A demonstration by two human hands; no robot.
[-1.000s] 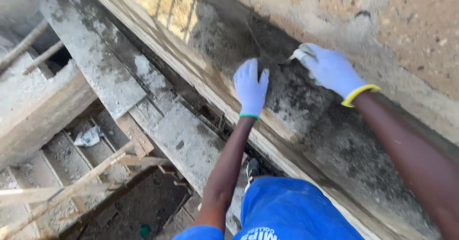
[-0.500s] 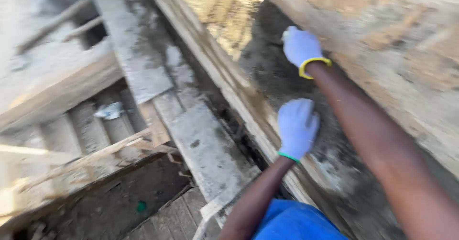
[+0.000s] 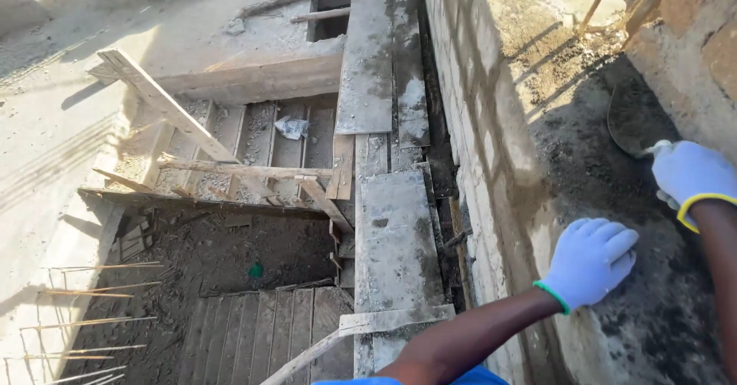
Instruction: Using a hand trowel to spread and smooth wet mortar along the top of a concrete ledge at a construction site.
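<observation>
Right hand (image 3: 691, 174), right edge of frame, grip clamped on trowel (image 3: 633, 120), blade on dark mortar (image 3: 614, 193). Left hand (image 3: 589, 262), lower right, fingers loosely apart, resting on mortar atop block wall (image 3: 480, 124).

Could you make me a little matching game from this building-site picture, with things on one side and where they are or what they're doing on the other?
Things:
1. left hand
2. right hand
3. crumpled white scrap
4. small green object

Places or states:
A. lies in the dark pit far below
B. grips a trowel loaded with dark mortar
C. rests flat on the wet grey mortar atop the block wall
D. sits on the wooden boards below

Pairs: 1-C, 2-B, 3-D, 4-A
</observation>
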